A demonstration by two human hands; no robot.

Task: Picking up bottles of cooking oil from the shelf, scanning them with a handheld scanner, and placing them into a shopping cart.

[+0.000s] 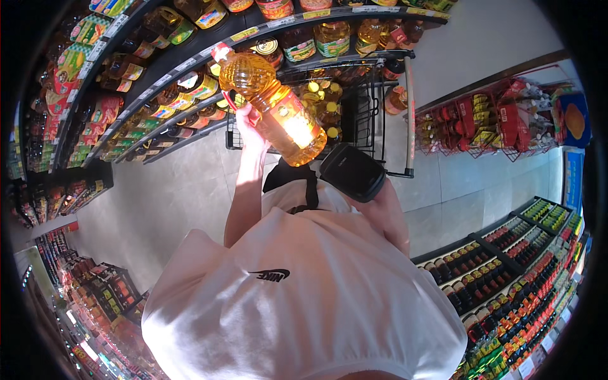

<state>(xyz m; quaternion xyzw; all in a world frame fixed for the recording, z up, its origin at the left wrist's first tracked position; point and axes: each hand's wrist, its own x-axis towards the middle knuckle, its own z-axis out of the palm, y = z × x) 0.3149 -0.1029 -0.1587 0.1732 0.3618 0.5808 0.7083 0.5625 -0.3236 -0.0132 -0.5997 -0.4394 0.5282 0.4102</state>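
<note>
In my left hand (247,124) is a large clear plastic bottle of golden cooking oil (275,104), gripped by its red side handle. The bottle tilts, with its red-and-white cap towards the upper left and a bright glare on its red label. It is held in front of the oil shelf, over the near left side of a black wire shopping cart (375,114). My right hand (368,204) is mostly hidden by a black rounded device (352,172) at the end of my forearm. Its fingers are out of sight, so I cannot tell whether they hold the device.
Yellow-capped oil bottles (330,111) stand in the cart. Curved shelves of oil bottles (185,95) with price tags run along the left and front. Red wire baskets (498,114) of packets hang at right. Racks of dark sauce bottles (475,270) line the lower right. Tiled floor (175,190) lies between.
</note>
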